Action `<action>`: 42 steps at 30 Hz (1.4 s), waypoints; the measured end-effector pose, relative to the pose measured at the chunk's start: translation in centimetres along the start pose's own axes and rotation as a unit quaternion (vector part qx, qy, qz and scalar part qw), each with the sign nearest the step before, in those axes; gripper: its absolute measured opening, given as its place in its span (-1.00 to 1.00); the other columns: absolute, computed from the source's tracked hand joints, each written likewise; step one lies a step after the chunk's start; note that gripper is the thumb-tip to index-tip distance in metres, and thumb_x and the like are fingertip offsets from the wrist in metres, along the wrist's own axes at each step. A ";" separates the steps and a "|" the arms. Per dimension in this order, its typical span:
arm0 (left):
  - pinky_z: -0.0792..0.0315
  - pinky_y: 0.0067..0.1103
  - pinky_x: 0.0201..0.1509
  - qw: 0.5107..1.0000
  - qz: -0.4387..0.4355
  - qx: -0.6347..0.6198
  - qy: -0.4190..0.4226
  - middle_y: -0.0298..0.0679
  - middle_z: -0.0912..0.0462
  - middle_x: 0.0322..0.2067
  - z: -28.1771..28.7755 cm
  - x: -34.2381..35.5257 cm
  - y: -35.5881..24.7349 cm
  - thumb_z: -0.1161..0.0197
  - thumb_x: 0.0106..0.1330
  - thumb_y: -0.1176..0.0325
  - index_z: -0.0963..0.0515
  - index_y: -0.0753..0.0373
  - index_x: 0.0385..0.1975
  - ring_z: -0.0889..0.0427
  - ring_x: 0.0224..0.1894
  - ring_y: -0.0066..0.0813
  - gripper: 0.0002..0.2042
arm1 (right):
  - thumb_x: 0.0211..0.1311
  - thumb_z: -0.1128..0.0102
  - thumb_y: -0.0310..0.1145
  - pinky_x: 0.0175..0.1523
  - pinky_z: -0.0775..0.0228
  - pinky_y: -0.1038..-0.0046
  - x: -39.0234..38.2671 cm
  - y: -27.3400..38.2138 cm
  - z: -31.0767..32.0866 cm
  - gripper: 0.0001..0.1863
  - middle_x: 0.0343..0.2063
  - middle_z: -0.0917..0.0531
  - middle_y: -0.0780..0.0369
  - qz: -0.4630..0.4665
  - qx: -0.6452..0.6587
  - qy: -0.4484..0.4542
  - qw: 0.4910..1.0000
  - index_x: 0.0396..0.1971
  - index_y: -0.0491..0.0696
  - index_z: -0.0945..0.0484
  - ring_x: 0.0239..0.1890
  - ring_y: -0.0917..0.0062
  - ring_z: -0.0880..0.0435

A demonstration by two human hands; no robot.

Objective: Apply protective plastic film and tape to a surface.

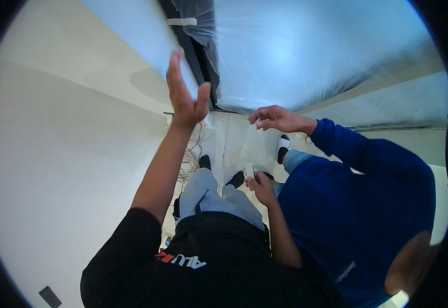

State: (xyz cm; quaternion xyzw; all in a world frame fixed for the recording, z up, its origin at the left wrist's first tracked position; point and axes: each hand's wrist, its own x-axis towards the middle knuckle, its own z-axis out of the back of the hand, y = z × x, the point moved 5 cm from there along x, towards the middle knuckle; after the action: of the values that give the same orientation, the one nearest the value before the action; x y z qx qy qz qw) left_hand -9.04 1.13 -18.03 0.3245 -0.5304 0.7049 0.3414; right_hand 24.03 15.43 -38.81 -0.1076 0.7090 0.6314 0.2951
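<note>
Left hand: the left hand (187, 100) is raised, fingers extended upward, thumb spread; grip apart, nothing held. It is nearest the dark frame (199, 64); contact cannot be told.
Right hand: the right hand (263, 190) is low, before the grey trousers (206, 192); grip closed on 1 white piece (249, 169), thumb to fingers.
White piece: small, flat-looking, its upper end projecting above the fingers; exact form too small to tell.
Frame: 1 pale strip (182, 21) lies across its upper part.
Sheeting: clear plastic (311, 51) hangs right of the frame.
Co-worker: at right, blue sleeve (344, 141); the co-worker's hand (280, 119) reaches leftward, fingers curved.
Floor: pale tiles (234, 138); loose cables (189, 165) beside the wall (80, 169).
</note>
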 end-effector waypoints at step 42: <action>-0.01 -0.13 0.55 0.957 -0.198 0.045 -0.205 0.28 -0.24 0.39 -12.5 -19.5 20.0 0.12 0.55 -0.11 0.06 0.57 0.47 -0.22 0.46 0.20 -0.18 | 0.41 -0.22 -0.38 -0.08 -0.50 0.49 26.9 -24.8 6.8 -0.82 -0.34 -0.70 0.22 0.259 0.051 -0.035 0.964 -0.16 -0.18 -0.53 -0.26 0.57 -0.67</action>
State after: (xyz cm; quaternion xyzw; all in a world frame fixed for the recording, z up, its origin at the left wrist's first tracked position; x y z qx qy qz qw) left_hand -15.89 6.50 -47.35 0.5758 -0.4817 0.5645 0.3432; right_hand 17.38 23.41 -74.54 0.1169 0.7334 0.6524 0.1510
